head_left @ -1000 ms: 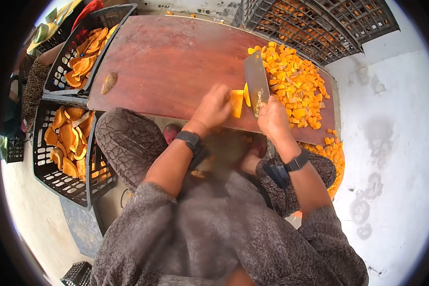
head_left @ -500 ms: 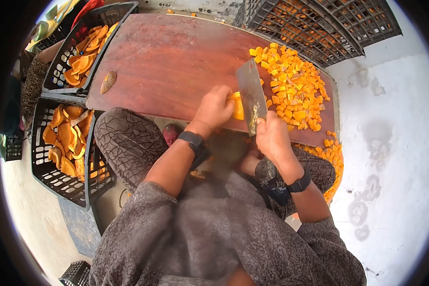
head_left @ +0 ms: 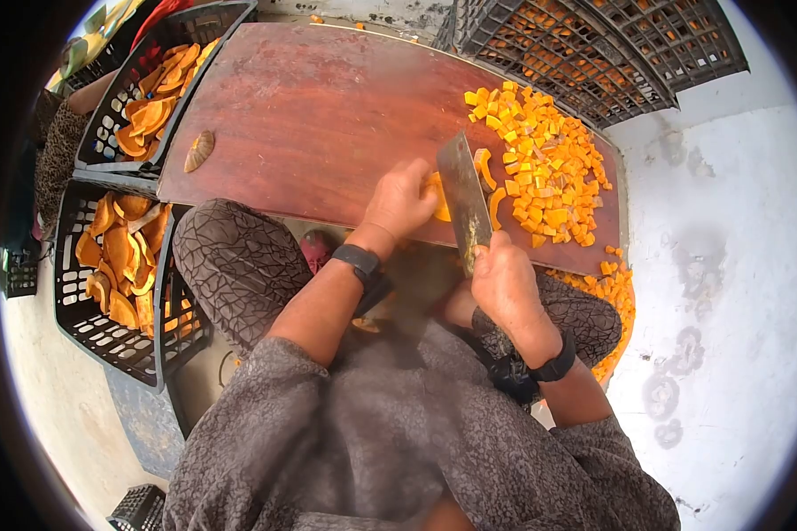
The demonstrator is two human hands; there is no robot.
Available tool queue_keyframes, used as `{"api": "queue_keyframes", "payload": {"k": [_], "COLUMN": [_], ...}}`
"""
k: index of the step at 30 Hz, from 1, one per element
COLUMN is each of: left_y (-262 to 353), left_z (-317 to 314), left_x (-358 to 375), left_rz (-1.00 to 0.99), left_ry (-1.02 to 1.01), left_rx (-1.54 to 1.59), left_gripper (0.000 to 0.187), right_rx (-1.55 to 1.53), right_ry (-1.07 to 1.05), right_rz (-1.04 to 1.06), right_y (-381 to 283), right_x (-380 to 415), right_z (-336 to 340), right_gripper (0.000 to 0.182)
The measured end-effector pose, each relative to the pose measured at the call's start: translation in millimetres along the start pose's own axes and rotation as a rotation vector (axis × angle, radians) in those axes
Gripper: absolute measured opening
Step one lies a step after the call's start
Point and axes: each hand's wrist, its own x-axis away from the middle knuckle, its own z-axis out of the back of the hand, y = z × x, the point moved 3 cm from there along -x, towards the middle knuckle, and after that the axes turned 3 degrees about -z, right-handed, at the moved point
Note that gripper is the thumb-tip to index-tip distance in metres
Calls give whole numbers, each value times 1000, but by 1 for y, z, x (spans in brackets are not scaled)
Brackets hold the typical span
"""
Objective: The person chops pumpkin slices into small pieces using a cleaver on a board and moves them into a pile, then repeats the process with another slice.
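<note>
My left hand is closed on an orange pumpkin piece at the near edge of the red-brown board. My right hand grips the handle of a wide cleaver, whose blade stands against the right side of that piece. Just right of the blade lie curved pumpkin slices. Beyond them a heap of pumpkin cubes covers the board's right part.
Black crates with pumpkin wedges stand at the left. Slatted crates stand at the back right. A brown striped piece lies on the board's left. More cubes lie below the board's right end. Another person's arm shows at the far left.
The cleaver has come down a little, and its blade is tilted differently. Curved slices now show to its right. My left hand has hardly moved.
</note>
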Motion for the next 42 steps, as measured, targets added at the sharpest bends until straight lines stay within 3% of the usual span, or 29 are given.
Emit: {"api": "queue_keyframes", "payload": {"k": [17,26,31,34,42], "left_y": [0,1,0,3,4], "left_z": [-3,-1,-6,-4,-2], "left_x": [0,-3,-1,0,-1], "left_rz": [23,7,-7,-47,-36], "left_ry": [36,46,50,49,63], "left_rx": [-7,-41,-65,-58,-64], "left_gripper": [11,9,11,11,10], "right_rx": [128,55,94,43,133], "right_ry": [-55,-10,-106,1,-107], "right_rz": [-1,102,-84,42,-28], "right_y": [-1,-1,1,2,-7], "right_x": [-22,-31,-12,-28,-39], "right_z": [-13,-9,-8,-29,-14], "right_gripper": [13,11,10,10,13]}}
